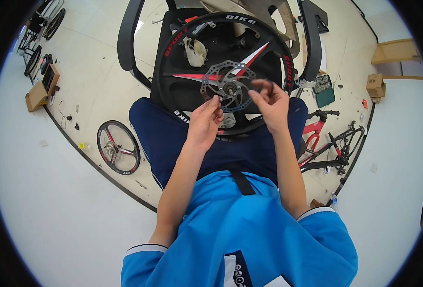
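Observation:
A black bicycle wheel (pixel 167 81) with red-and-white accented spokes lies flat on a black office chair seat in front of me. A silver disc brake rotor (pixel 243 101) with many holes sits around the hub axle (pixel 230 89) at its middle. My left hand (pixel 204 123) is at the rotor's near left edge, thumb and fingertips pinched together. Whatever lies between them is too small to name. Over the rotor's right edge is my right hand (pixel 273 106), fingers bent and slightly blurred, thumb and forefinger apart with nothing visible between them.
Chair armrests (pixel 130 40) flank the wheel. A whitish bag (pixel 195 51) shows between the spokes. Another wheel (pixel 134 138) is on the floor at left. A red-and-black bike frame (pixel 335 143) and a green case (pixel 324 98) lie at right. An opened cardboard box (pixel 38 95) stands far left.

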### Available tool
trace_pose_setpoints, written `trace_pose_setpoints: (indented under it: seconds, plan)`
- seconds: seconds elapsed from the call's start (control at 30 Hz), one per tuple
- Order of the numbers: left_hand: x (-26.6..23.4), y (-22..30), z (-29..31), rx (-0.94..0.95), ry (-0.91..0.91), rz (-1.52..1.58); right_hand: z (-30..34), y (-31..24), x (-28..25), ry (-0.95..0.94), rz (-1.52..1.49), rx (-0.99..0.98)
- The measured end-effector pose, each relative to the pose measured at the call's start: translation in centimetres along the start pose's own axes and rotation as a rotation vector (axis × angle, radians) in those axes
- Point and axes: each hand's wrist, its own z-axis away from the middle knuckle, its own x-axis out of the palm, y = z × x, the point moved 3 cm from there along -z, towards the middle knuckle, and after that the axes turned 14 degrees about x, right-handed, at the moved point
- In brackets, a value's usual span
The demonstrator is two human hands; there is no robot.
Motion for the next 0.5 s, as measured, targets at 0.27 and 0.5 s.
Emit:
trace_pose_setpoints:
  seconds: [0.27,0.5]
  plan:
    - [2.0,-0.7,-0.5,-0.029,-0.05,-0.004,0.7,-0.7,4.0,-0.075,0.483,-0.142]
    - [1.1,-0.6,-1.2,-0.031,-0.046,-0.071,0.4,-1.2,4.1,-0.059,0.651,-0.278]
